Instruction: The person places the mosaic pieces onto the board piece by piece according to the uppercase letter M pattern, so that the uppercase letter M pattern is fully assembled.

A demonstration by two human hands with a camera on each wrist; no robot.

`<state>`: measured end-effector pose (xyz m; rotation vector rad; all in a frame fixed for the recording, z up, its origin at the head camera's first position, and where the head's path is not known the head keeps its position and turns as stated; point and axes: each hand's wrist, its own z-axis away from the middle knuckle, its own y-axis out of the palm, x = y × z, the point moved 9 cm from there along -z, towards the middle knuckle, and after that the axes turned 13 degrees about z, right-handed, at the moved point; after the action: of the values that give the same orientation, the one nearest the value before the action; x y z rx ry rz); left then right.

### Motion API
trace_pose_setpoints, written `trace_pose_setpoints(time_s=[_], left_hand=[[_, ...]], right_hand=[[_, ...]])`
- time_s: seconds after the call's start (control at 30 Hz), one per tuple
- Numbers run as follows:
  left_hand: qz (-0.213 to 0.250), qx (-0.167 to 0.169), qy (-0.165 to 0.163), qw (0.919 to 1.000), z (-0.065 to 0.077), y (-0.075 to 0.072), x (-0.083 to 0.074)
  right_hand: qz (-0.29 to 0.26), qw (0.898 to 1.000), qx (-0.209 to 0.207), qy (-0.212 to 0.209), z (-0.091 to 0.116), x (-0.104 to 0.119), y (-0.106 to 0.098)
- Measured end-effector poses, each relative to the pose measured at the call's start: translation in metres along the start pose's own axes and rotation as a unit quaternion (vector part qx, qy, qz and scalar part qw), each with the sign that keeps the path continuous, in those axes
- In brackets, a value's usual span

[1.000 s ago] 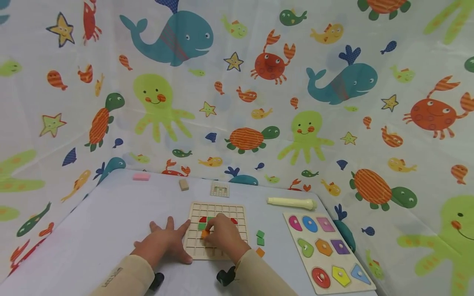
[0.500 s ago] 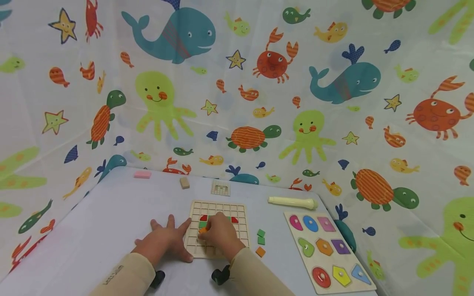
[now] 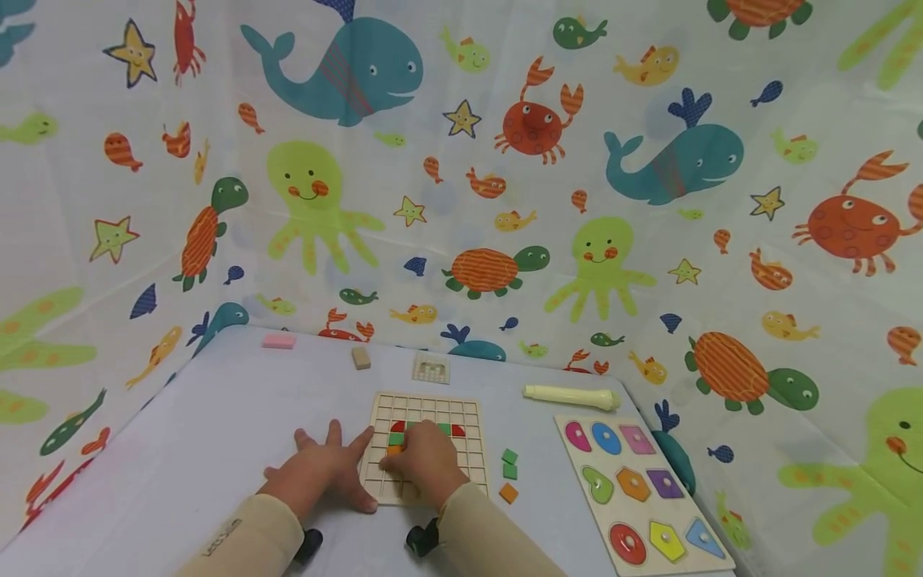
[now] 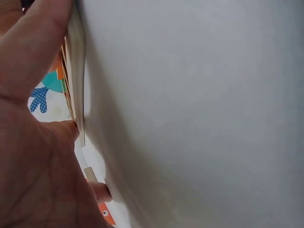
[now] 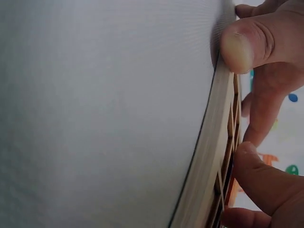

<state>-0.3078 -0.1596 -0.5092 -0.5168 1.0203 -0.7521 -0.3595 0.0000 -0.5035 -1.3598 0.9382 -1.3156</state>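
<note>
A wooden grid board [image 3: 461, 405] lies flat on the table. Red quarter-round pieces [image 3: 457, 431] and green square tiles [image 3: 396, 438] sit in its cells. My right hand [image 3: 431, 457] is over the middle of the board, thumb and finger at an orange square tile [image 3: 395, 451] below the left green one; the tile is partly hidden by the hand. My left hand [image 3: 320, 465] has its fingers spread at the board's left edge, the thumb by the lower left corner. In the right wrist view the left thumb [image 5: 237, 50] presses the board's rim [image 5: 209, 137].
Loose green tiles [image 3: 509, 464] and an orange tile [image 3: 508, 492] lie right of the board. Farther right are a knobbed shape puzzle [image 3: 613, 433] and a pale yellow stick [image 3: 570, 396]. Behind stand a pink block [image 3: 279, 342], a wooden block [image 3: 361, 358] and a small grid piece [image 3: 431, 369].
My right hand has shifted slightly left with the orange tile, which now lies level below the left green tile. My left hand has kept its place at the board's edge.
</note>
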Motion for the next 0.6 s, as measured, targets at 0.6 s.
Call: trace_pose_setpoints(time_s=[0.6], left_hand=[[-0.006, -0.002, 0.008, 0.9999, 0.002, 0.000, -0.003]], right_hand=[[0.020, 0.994, 0.028, -0.103, 0.038, 0.001, -0.010]])
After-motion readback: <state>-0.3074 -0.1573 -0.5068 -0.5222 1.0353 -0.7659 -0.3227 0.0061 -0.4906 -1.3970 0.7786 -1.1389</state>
